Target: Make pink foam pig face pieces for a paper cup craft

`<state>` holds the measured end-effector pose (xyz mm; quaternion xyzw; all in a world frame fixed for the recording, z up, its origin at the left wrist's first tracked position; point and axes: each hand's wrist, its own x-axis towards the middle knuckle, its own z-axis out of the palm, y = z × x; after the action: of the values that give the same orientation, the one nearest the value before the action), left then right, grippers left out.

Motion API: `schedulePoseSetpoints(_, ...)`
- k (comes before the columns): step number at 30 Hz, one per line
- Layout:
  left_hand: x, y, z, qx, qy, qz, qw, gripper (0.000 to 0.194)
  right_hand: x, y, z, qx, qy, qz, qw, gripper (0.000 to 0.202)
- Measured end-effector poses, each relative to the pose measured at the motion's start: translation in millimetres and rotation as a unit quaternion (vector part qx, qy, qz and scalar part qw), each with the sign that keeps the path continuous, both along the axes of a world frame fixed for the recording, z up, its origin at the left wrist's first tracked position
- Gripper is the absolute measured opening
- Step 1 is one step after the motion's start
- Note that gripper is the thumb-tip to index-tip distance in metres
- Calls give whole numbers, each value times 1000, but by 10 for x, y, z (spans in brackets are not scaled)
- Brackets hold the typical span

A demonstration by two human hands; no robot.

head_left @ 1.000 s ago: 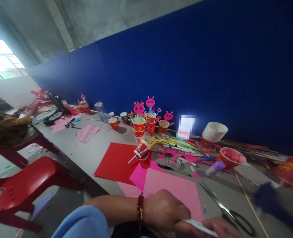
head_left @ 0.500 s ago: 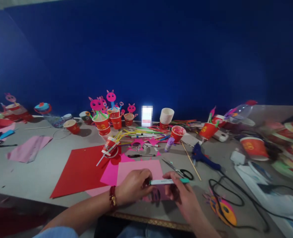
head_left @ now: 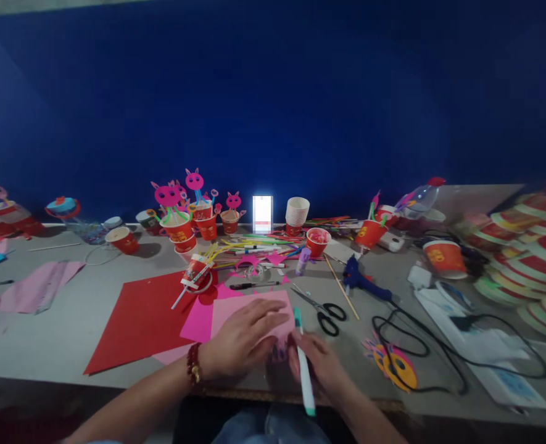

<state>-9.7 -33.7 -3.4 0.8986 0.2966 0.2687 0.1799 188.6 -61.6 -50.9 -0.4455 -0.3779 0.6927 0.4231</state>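
Note:
A white marker with green ends [head_left: 305, 367] is held in my right hand [head_left: 316, 361], its upper end by the right edge of the light pink sheet. My left hand [head_left: 245, 336] lies spread over the light pink sheet [head_left: 226, 308], fingers pointing right. Beneath the fingers, a small purplish piece [head_left: 279, 350] is partly hidden. Black-handled scissors [head_left: 326, 313] lie just right of the sheet. Left of it are a bright pink sheet [head_left: 196, 324] and a large red sheet [head_left: 138, 320]. A black pen [head_left: 254, 285] lies above.
Behind are red cups with pink figures [head_left: 176, 229], colored sticks [head_left: 249, 243], a purple glue stick [head_left: 303, 261] and stacked white cups [head_left: 297, 211]. A blue glue gun [head_left: 365, 280], its black cable and an orange-yellow cutout [head_left: 397, 367] lie right.
The marker has swung from level to steeply slanted in my right hand. My left hand has come away from its tip and flattened onto the pink sheet. The view has shifted right.

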Motion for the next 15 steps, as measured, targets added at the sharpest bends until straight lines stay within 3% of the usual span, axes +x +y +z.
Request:
schedulePoseSetpoints(2, 19, 8, 33, 68, 43, -38, 996, 34, 31, -118, -61, -19, 18, 89, 996, 62)
schedulePoseSetpoints(5, 62, -64, -54, 101, 118, -107, 982, 20, 79, -319, -154, -70, 54, 192, 977, 67)
schedulePoseSetpoints(7, 82, -185, -163, 91, 148, -104, 979, 18, 107, -439, -224, -80, 66, 145, 984, 65)
schedulePoseSetpoints(10, 88, -416, -299, 69, 169, -62, 981, 15, 138, -578, -311, -30, 82, 29, 996, 53)
schedulePoseSetpoints(15, 83, -681, -416, 9, 136, -50, 989, 15, 164, -737, -215, 51, 43, 59, 996, 50)
